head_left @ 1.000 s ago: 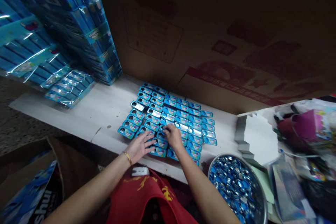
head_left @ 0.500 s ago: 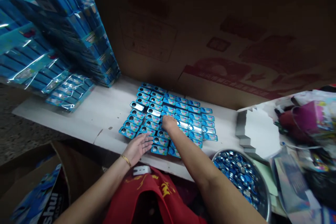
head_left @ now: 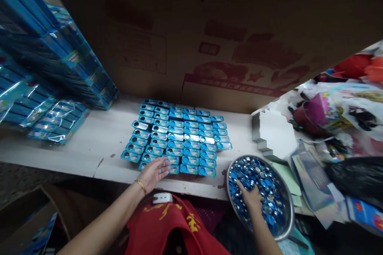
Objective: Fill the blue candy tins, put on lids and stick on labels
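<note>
Small blue tins (head_left: 191,152) lie in close-set columns on a white tabletop (head_left: 101,135), up and to the left of the right hand (head_left: 249,196), which is down in a metal bowl (head_left: 291,212) heaped with round blue-and-silver pieces (head_left: 266,173). The tins' long axes run roughly left to right across the worker's front, each round end mostly to the left. The right hand is the one at the bowl, thumb and forefinger spread apart among the pieces; blur makes it hard to say whether a fingertip touches one. The left hand (head_left: 154,173) is far nearer the tins, loosely spread and holding nothing visible, its fingers at the near-left edge of the layout. Half a second earlier, the right hand was over the middle of the tins, hiding several; it has since crossed to the bowl, leaving those tins in plain view. The left hand has kept its place beside the near tins, while the camera's view has swung to the right.
</note>
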Demonstrator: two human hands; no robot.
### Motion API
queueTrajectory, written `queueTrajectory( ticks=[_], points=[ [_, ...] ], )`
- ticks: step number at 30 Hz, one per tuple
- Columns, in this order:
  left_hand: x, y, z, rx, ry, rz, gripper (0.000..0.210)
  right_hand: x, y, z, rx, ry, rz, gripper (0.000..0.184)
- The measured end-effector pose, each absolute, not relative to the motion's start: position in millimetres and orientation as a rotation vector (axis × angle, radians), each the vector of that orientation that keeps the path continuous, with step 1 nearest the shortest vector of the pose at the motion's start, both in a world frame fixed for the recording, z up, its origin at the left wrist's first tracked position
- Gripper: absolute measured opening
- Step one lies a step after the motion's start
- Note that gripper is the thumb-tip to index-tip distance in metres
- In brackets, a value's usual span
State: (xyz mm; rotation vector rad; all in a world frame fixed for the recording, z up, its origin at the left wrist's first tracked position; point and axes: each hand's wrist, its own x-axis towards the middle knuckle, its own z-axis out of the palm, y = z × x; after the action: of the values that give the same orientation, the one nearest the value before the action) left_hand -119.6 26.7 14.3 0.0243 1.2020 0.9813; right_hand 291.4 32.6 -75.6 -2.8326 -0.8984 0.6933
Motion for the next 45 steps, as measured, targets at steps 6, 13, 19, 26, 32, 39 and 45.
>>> queueTrajectory(
  ticks=[6, 13, 19, 26, 32, 39, 45],
  points=[
    [-87, 23, 20, 0.095, 1.188, 0.917, 0.023, 259, 35, -88, -2.875, -0.979, 0.548, 0.071],
    [-56, 20, 22, 0.13, 1.182, 0.838, 0.023, 293, 16, -89, -2.438, -1.193, 0.589, 0.038],
    [-41, 22, 26, 0.163, 1.156, 0.791, 0.024, 323, 6, -88, -1.961, -0.234, 0.796, 0.049],
    [-27, 26, 26, 0.184, 1.052, 0.719, 0.025, 330, 10, -64, -1.676, -0.131, 0.908, 0.043],
    [0, 35, 22, 0.048, 0.83, 0.609, 0.038, 242, 20, -2, -1.537, -0.529, 1.169, 0.04],
    [-1, 36, 8, -0.186, 0.641, 0.654, 0.037, 101, 21, 16, -1.344, -1.927, 0.831, 0.027],
    [-42, 44, -5, -0.288, 0.703, 0.954, 0.021, 58, 36, 19, -1.241, -2.34, 0.579, 0.034]
  ],
)
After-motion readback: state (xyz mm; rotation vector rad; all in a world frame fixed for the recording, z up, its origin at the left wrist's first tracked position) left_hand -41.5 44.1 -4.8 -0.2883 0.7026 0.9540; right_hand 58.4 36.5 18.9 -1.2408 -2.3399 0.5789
